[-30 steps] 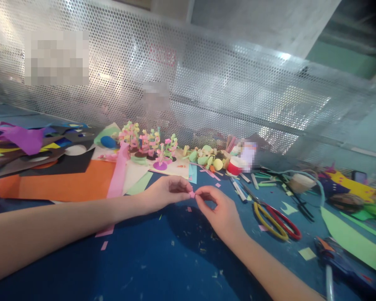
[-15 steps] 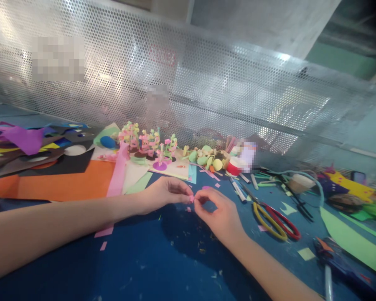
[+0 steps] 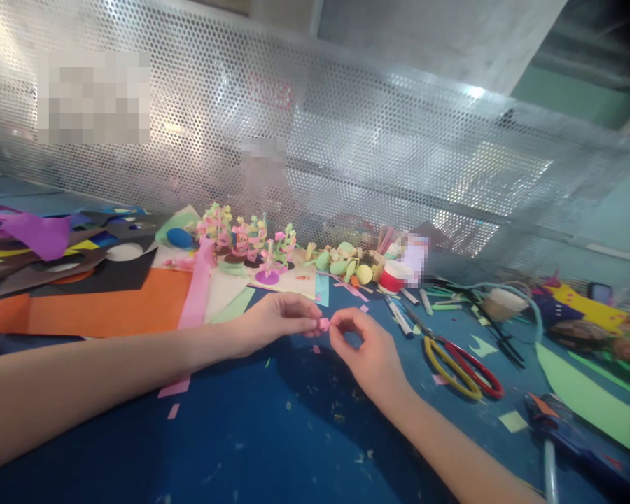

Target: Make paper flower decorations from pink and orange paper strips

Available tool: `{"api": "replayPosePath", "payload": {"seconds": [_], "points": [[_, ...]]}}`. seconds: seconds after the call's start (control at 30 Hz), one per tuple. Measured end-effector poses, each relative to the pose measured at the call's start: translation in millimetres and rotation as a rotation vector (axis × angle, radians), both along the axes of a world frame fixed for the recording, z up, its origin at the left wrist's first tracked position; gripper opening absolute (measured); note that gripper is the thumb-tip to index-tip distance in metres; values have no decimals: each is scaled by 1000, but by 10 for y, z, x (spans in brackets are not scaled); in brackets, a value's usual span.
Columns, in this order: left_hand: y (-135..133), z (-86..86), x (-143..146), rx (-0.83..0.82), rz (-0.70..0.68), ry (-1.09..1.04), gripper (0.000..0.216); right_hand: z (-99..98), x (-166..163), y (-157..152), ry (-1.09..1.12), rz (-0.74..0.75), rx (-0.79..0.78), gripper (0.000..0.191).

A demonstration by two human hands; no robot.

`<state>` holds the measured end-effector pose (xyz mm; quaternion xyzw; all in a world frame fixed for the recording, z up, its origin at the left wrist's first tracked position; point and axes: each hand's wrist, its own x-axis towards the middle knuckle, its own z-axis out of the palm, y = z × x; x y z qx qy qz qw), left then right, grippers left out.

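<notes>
Frame centre: I saw left hand [image 3: 277, 320], right hand [image 3: 368, 344], fingertips pinched on tiny pink foam-like piece [image 3: 324, 324]; judged light, soft, best edge-held.

Tiny pink piece [image 3: 324, 324] (exact shape unclear), held aloft between fingers [image 3: 307, 325].

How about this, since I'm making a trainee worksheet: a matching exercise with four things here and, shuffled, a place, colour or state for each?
Things:
1. scissors
2. small pink piece
3. orange sheet
4. back panel

Descriptions:
A. left of the wide pink strip
B. grey, full of small holes
C. yellow and red at the handle end
D. between the fingertips of the left hand and right hand

Pairs: 1-C; 2-D; 3-A; 4-B
</notes>
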<state>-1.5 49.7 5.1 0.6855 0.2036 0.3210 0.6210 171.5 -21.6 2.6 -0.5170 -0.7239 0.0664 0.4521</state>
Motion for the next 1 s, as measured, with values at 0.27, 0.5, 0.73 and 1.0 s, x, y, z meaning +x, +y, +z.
{"api": "replayPosePath", "payload": {"seconds": [0.27,0.5,0.73,1.0], "points": [[-6,23,-8,22,32,32,19,-4,0,9,25,71,-35,7],[9,5,-15,76,29,62,16,-13,-9,6,51,97,-69,5],[7,-55,-5,170,47,116,11,-5,-38,-7,51,106,-101,5],[-30,31,-10,130,2,57,12,4,-16,-18,6,98,-30,8]]}}
